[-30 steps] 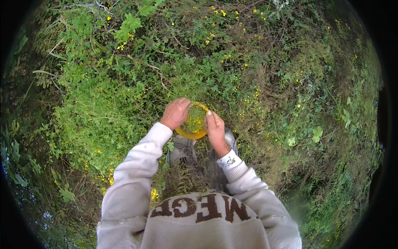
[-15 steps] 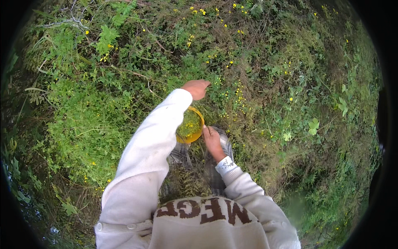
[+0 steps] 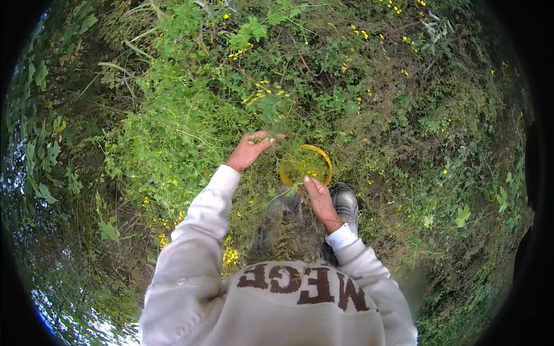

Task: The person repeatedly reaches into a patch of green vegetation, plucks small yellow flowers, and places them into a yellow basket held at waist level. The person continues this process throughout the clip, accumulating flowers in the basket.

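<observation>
My left hand (image 3: pixel 248 152) is beyond and left of the yellow bowl (image 3: pixel 330 165), its fingers closed around part of a green sprig (image 3: pixel 273 109). Small pale bits show between the fingers. Yellow flower heads (image 3: pixel 264 91) top the sprig, which is blurred. My right hand (image 3: pixel 321 202) grips the bowl's near rim, thumb uppermost, the other fingers mostly hidden below. Inside the bowl lie picked yellow flowers (image 3: pixel 311 173) with green bits. A leafy stem (image 3: pixel 281 196) crosses just left of the right thumb.
Dense green plants (image 3: pixel 167 132) surround me, with yellow flowers scattered far right (image 3: pixel 398 8) and a cluster (image 3: pixel 231 255) beside my left sleeve. My shoe (image 3: pixel 345 202) stands right of the bowl. Dry pale twigs (image 3: pixel 438 26) stick up at the far right.
My left hand has drawn back and left, and its forearm no longer crosses over the bowl. The view has shifted, so bowl and right hand appear further right. The right hand keeps its hold.
</observation>
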